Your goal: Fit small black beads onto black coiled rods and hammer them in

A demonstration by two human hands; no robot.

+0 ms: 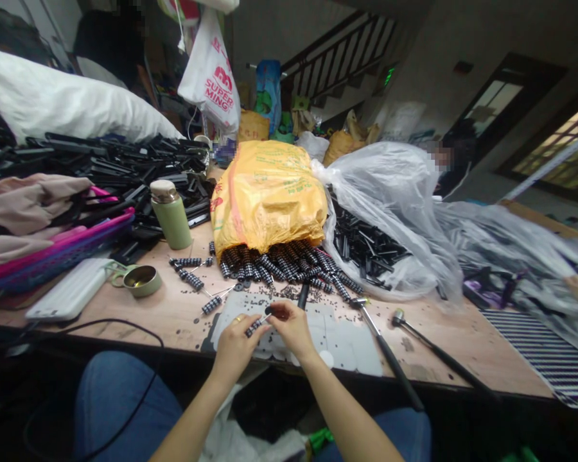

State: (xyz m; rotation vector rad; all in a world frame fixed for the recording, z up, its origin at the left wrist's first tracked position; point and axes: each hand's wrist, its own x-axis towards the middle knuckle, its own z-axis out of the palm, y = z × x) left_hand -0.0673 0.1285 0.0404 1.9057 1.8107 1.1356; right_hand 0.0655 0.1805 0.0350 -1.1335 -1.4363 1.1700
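Observation:
My left hand (237, 343) is closed on a short black-and-silver ribbed rod (253, 328), held tilted above a grey mat (349, 343). At the rod's upper right end, my right hand (289, 326) pinches a small black piece (269, 310). Both hands are close together at the table's front edge. Just behind them, many similar ribbed rods (279, 264) spill from under a yellow sack (272, 192). A few more rods (190, 278) lie to the left, some with thin metal pins. Tiny dark bits are scattered over the mat and the wood.
Two hammers (385, 353) (431, 346) lie on the right. A green bottle (171, 215), a metal cup (142, 281) and a white power bank (70, 292) stand left. Clear plastic bags (390, 186) and black parts (139, 163) fill the back. People are in the background.

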